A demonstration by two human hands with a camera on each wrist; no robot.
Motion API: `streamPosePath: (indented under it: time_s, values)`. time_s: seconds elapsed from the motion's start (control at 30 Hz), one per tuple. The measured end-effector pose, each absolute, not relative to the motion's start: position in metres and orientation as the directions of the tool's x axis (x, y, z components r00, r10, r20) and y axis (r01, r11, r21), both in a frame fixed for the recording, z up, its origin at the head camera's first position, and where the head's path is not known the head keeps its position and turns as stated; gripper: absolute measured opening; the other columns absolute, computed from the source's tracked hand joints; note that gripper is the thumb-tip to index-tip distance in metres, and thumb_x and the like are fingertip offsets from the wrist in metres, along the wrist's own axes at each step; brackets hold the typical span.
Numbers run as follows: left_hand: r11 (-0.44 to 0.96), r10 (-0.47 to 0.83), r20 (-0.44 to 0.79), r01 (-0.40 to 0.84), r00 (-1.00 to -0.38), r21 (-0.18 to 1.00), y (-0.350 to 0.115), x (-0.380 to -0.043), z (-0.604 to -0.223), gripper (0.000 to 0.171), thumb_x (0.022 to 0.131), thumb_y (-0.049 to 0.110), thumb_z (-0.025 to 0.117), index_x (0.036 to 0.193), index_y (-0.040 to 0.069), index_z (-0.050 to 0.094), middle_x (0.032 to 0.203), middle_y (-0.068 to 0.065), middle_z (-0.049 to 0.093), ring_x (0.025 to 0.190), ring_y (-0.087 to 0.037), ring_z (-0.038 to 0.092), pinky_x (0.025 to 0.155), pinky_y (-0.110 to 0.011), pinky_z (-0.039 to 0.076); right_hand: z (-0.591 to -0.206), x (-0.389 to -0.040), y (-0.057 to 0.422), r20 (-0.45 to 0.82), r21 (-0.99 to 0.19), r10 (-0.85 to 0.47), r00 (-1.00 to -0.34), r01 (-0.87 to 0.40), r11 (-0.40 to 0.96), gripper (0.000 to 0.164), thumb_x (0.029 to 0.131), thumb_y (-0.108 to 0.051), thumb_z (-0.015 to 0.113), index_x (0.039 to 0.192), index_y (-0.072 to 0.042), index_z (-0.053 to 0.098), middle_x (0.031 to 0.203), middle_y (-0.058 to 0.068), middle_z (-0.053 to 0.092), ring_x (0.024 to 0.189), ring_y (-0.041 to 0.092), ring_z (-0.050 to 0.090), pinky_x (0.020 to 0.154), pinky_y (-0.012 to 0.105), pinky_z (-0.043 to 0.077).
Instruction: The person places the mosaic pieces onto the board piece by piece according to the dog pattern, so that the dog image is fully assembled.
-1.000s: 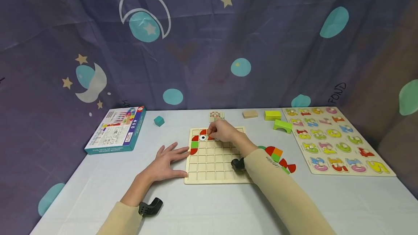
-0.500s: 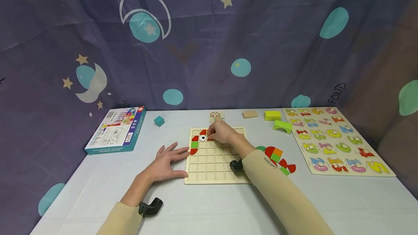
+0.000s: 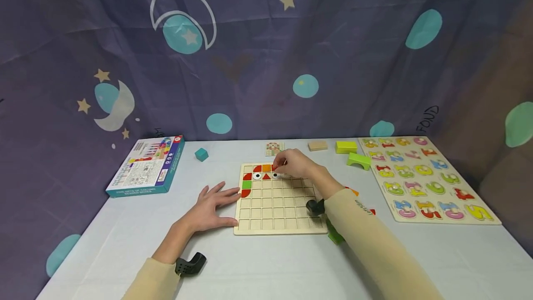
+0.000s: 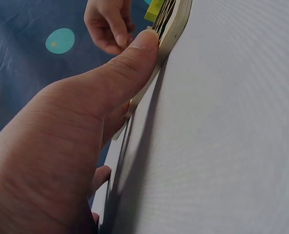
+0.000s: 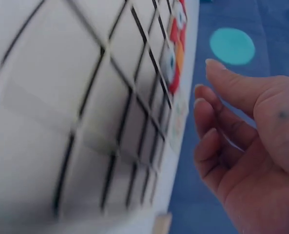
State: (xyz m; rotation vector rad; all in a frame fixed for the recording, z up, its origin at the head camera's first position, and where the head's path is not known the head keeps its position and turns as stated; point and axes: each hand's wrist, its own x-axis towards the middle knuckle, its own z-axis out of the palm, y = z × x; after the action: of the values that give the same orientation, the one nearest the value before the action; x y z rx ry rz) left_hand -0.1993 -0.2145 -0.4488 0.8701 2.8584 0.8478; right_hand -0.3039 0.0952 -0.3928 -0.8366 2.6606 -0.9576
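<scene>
A wooden grid board (image 3: 278, 233) lies on the table. My left hand (image 3: 212, 209) rests against its left edge, fingers spread; in the left wrist view the thumb (image 4: 134, 58) touches the board's edge. My right hand (image 3: 294, 163) hovers at the top row, fingertips by a red piece (image 3: 273, 167). In the right wrist view its fingers are loosely bent, thumb apart, nothing between them. Beside that piece lie an orange square (image 3: 266, 168) and a red quarter-round (image 3: 257, 168). Below are two eye tiles (image 3: 257, 176) and a red triangle (image 3: 266, 177). A green square (image 3: 247, 184) lies at left.
A small pattern card (image 3: 274, 148) lies behind the board. Wooden blocks (image 3: 346, 147) and a number puzzle (image 3: 429, 179) stand right; a box (image 3: 147, 165) and teal cube (image 3: 201, 154) stand left. Green pieces (image 3: 334, 233) lie by the right sleeve, which partly hides other loose pieces.
My right hand has shifted right, uncovering the orange square, red triangle and second eye tile. Its sleeve now hides more loose pieces but shows green ones. My left hand stays put.
</scene>
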Motion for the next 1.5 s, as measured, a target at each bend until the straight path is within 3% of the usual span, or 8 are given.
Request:
streamPosePath:
  time_s: [0.67,1.07,1.5]
  values:
    - [0.686,0.527,0.131,0.511,-0.84,0.518,-0.217,-0.199,-0.451,0.078,0.078,0.054,0.082,0.142,0.015,0.061,0.153,0.002,0.048,0.15,-0.04,0.019,0.113,-0.07,0.0,-0.373,-0.268,0.213,-0.006,-0.614,-0.509,-0.861,-0.398,0.682,0.018,0.094,-0.008,0.072,0.108,0.004,0.069,0.092,0.003,0.066,0.084,0.022,0.059,0.08,0.034,0.052]
    - [0.686,0.533,0.135,0.52,-0.835,0.51,-0.216,-0.198,-0.451,0.078,0.079,0.053,0.082,0.143,0.015,0.061,0.153,0.001,0.048,0.149,-0.041,0.02,0.113,-0.07,0.001,-0.394,-0.256,0.238,-0.108,-0.604,-0.457,-0.883,-0.307,0.736,0.017,0.093,-0.011,0.074,0.108,-0.003,0.072,0.094,0.0,0.067,0.085,0.02,0.057,0.077,0.032,0.053]
    - [0.689,0.529,0.136,0.517,-0.838,0.507,-0.216,-0.198,-0.451,0.079,0.078,0.055,0.082,0.142,0.015,0.061,0.153,0.002,0.048,0.15,-0.04,0.02,0.113,-0.07,0.001,-0.402,-0.249,0.249,-0.215,-0.608,-0.443,-0.87,-0.236,0.758,0.012,0.091,-0.005,0.074,0.103,-0.004,0.071,0.093,0.002,0.064,0.086,0.021,0.055,0.079,0.033,0.053]
